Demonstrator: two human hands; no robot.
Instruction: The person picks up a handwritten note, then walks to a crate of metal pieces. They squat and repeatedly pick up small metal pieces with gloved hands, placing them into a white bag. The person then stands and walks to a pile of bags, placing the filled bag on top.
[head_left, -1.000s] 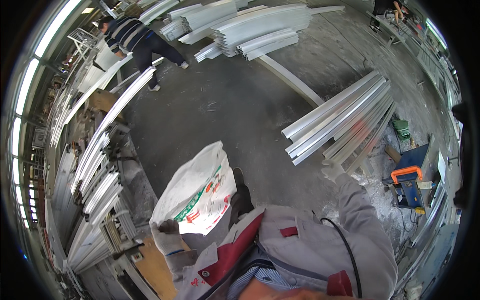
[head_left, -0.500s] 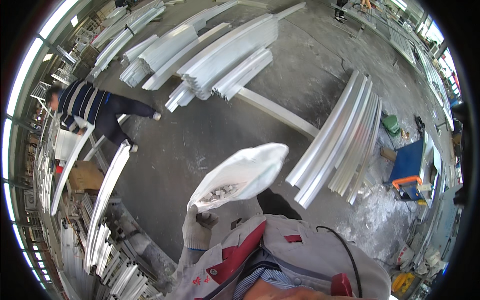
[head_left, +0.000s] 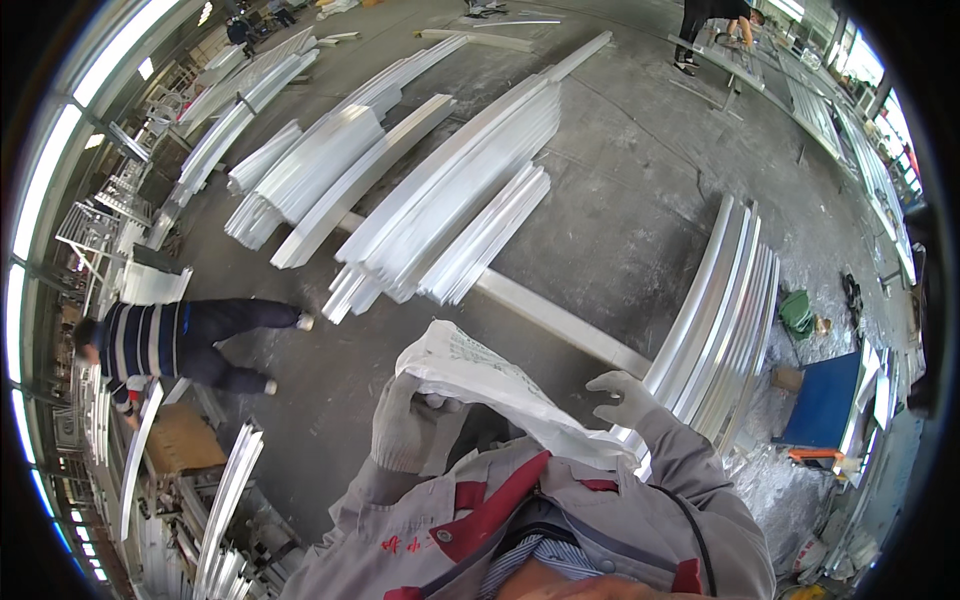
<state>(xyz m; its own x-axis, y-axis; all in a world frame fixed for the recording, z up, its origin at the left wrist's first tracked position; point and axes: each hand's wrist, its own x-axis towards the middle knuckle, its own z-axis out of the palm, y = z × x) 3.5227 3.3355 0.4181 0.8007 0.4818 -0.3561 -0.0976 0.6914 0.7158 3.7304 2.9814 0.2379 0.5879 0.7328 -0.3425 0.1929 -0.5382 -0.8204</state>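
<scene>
A white woven sack hangs in front of my chest, its printed side partly facing up and its opening turned out of sight. My left hand, in a pale knit work glove, is closed on the sack's upper left edge. Off to the other side, my right hand, gloved alike, has its fingers curved and apart with nothing between them. It sits just above the sack's lower right end, close to a stack of long silvery profiles. What lies inside the sack is hidden.
Bundles of white metal profiles rest across a beam ahead. At the left, a person in a striped top bends beside racks and a cardboard box. A blue panel and a green object are at the right.
The sack has tilted and come down toward my chest, so the small metal pieces inside are no longer visible. My right hand has come into view. The person at left has shifted in the picture.
</scene>
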